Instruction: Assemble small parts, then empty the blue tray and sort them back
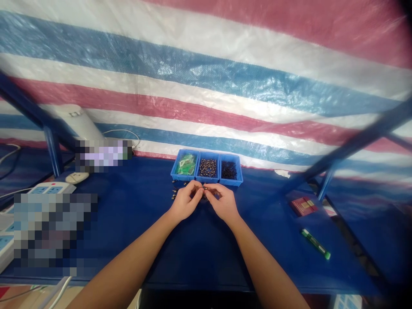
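Note:
My left hand (184, 203) and my right hand (223, 202) meet over the blue table, just in front of three joined blue bins. Thumb and fingers of each are pinched together at a small dark and brassy metal part (205, 188), too small to name exactly. Several similar small parts (174, 191) lie on the table beside my left hand, some of them partly hidden by it. The left bin (174, 175) holds green and clear pieces. Small brass-coloured parts (207, 168) fill the middle one, and thin black pieces (228, 170) are in the right one.
White power strips (61, 187) and blurred-out items stand at the left. A dark red box (303, 206) and a green tube-like item (316, 243) lie at the right. Blue metal bars (53, 150) frame both sides, with a striped plastic sheet (206, 98) behind.

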Demonstrator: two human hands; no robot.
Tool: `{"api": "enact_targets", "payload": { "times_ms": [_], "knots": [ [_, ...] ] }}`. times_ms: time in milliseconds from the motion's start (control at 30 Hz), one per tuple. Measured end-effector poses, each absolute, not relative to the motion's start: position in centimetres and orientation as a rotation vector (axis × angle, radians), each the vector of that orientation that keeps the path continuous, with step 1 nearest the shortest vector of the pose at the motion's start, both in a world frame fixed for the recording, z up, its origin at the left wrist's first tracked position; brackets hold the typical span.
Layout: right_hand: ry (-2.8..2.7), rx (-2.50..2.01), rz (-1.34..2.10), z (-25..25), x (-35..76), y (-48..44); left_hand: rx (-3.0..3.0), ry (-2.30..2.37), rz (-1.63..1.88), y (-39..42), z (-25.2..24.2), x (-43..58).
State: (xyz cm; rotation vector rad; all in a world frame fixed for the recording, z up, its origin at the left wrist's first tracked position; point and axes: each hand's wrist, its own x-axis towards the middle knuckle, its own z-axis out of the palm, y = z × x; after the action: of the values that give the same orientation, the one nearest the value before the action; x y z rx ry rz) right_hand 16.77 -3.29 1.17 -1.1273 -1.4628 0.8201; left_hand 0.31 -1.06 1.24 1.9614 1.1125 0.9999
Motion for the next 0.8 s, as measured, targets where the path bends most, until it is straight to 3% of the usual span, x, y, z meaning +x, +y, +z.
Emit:
{"api": "enact_targets", "payload": {
  "times_ms": [800],
  "knots": [
    [-1.43,-1.09,0.92,0.92,16.77,-3.17,1.959,1.098,0.989,-0.83,0.73,0.26]
  ]
}}
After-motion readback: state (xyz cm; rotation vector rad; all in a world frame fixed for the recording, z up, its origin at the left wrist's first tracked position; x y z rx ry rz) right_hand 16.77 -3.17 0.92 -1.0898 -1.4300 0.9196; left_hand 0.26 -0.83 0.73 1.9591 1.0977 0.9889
